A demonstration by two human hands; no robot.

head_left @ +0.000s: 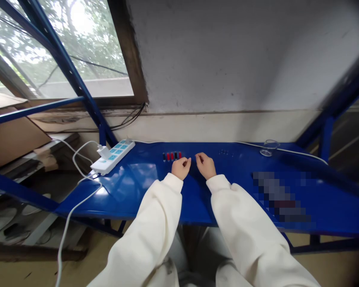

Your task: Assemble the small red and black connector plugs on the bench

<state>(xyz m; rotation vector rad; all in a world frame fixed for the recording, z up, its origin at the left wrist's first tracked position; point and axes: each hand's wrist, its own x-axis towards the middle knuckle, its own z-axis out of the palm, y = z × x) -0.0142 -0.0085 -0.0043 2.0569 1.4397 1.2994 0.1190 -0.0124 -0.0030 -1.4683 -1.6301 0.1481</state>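
Observation:
My left hand (pixel 181 168) hovers over the middle of the blue table, thumb and fingers closed in a pinch. Whatever it may hold is hidden or too small to name. A short gap to its right, my right hand (pixel 206 166) is also pinched, its fingertips turned toward the left ones; any thing in it cannot be made out. Just behind and left of my left hand stands a row of several small red and black cylindrical pieces (pixel 172 156). Beyond my right hand lie several tiny clear or metallic parts (pixel 226 152), too small to identify.
A white power strip (pixel 113 156) with blue sockets and a plugged-in white adapter lies at the table's left. A clear round cup or dish (pixel 267 151) sits at the back right. Blurred blocks hide something dark on the right. Blue frame posts (pixel 325 137) flank the blue table (pixel 125 201).

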